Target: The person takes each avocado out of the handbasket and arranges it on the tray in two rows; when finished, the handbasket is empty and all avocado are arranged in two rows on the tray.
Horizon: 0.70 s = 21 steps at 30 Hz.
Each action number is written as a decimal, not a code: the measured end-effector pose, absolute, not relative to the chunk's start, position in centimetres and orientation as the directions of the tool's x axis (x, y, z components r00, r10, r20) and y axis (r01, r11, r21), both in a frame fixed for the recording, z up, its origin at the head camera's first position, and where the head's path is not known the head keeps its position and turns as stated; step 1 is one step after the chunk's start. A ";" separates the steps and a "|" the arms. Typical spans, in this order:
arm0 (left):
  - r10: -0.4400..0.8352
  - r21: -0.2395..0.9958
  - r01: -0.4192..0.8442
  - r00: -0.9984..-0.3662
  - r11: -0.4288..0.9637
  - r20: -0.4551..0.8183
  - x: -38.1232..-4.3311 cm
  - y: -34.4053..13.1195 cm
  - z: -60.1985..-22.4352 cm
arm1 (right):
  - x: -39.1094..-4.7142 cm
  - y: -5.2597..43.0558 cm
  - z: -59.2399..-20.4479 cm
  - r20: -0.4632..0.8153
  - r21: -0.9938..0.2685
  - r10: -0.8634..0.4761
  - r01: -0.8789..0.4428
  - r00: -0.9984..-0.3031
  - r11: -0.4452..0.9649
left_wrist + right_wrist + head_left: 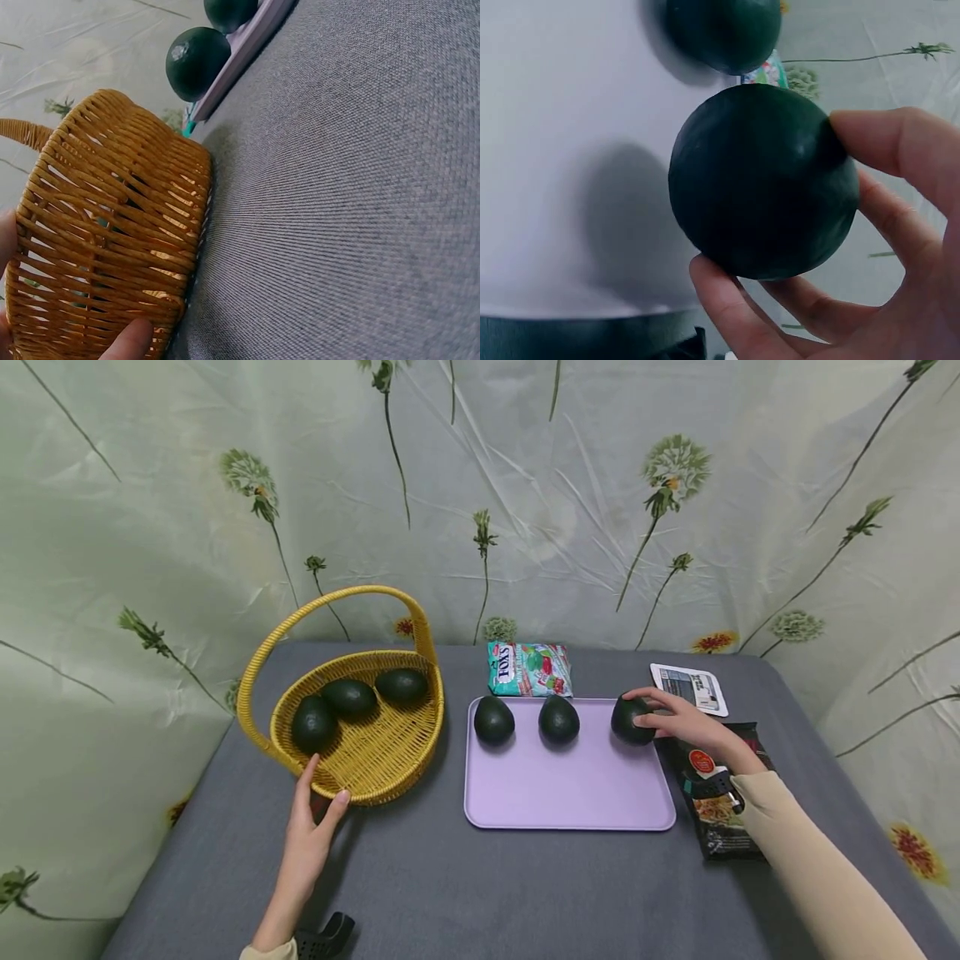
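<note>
At the right end of the lilac tray (570, 802), my right hand (678, 722) grips a dark green avocado (630, 720), fingers and thumb spread round its sides. The right wrist view shows this avocado (761, 184) with its shadow on the tray. Two more avocados, one at the left (493, 721) and one in the middle (558, 720), sit along the tray's far side. My left hand (307, 839) holds the near rim of a yellow wicker basket (390, 781), thumb against its woven wall (112, 240). Three avocados (349, 699) lie inside the basket.
A teal FOX'S candy bag (529, 669) lies behind the tray. To the right are a white printed packet (690, 689) and a black food packet (723, 827), partly under my right forearm. The basket's tall handle (258, 677) arches up. A flowered curtain hangs behind the grey table.
</note>
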State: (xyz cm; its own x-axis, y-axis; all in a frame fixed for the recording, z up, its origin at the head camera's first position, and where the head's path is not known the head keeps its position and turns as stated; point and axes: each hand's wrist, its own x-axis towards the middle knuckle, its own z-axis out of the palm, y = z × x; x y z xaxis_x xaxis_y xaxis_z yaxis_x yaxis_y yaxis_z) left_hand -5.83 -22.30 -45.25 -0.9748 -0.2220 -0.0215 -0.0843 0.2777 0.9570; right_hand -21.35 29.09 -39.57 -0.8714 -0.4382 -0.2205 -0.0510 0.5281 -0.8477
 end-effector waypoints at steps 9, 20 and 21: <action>-0.225 0.955 -0.084 -0.974 0.286 -0.018 -5.9 -22.1 -45.2 | -21.9 28.4 -40.9 -0.212 -0.807 -0.474 -0.121 -0.854 0.578; -0.232 0.955 -0.072 -0.973 0.287 -0.003 -5.7 -22.0 -45.0 | -21.6 28.0 -40.8 -0.207 -0.788 -0.478 -0.144 -0.853 0.599; -0.232 0.955 -0.073 -0.973 0.287 -0.005 -5.6 -22.1 -45.1 | -21.6 28.0 -40.7 -0.206 -0.787 -0.478 -0.145 -0.854 0.599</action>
State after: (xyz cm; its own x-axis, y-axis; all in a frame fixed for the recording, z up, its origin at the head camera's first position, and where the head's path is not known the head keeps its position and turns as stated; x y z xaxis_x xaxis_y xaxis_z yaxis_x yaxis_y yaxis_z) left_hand -5.65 -22.05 -45.07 -0.9726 -0.2323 -0.0048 -0.0732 0.2872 0.9551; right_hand -21.60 27.99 -40.74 -0.8540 -0.4777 -0.2060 -0.1451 0.5990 -0.7875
